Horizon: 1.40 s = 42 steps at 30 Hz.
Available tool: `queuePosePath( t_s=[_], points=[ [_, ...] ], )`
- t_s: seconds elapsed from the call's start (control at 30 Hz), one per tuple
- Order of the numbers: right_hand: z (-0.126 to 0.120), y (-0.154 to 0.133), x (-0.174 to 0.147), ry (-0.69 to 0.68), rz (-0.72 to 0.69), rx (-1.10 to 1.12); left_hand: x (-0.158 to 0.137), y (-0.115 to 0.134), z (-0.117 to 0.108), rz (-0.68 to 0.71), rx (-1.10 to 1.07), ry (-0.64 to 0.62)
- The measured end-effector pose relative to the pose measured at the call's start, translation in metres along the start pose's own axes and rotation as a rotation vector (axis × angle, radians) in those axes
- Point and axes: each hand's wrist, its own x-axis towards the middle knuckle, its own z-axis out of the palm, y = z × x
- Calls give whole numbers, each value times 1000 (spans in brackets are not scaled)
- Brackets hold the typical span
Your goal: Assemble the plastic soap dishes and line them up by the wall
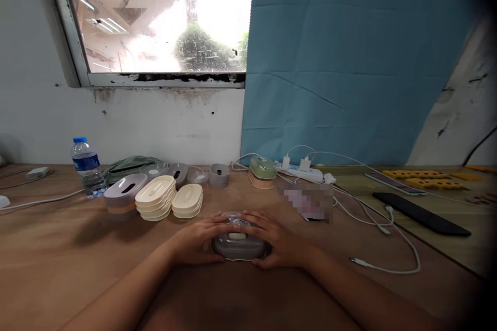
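The glossy, rounded grey box (244,249) (a pale oblong patch showed on it) sat upright on the brown tabletop (240,295), its bottom edge pale.

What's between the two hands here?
In the head view, a gray rounded container sits between the left hand and the right hand, both touching it.

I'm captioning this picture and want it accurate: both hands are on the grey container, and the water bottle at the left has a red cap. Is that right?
Not quite: the cap on the water bottle is blue, not red, as the head view shows. The left hand and right hand are indeed on the grey container.
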Motion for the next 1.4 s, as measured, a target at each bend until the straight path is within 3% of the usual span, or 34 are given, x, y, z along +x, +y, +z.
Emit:
queuePosePath(
  t_s=[0.3,0.43,0.57,0.7,0.87,1.0,1.4],
  points=[
    [1,-4,4,59,40,151,-3,-6,4,-125,-143,123],
    [-4,5,-1,71,32,232,-2,-10,9,-58,-45,135],
    [-6,17,-7,134,104,103,0,-14,15,-3,113,262],
    [4,27,0,285,298,-154,-2,-14,14,-92,166,350],
    [25,41,28,330,481,-355,-2,-10,10,-229,128,334],
    [40,55,56,295,604,-454,-1,-7,10,-253,110,285],
    [56,97,103,283,686,-533,0,-5,13,-245,101,220]
  ],
)
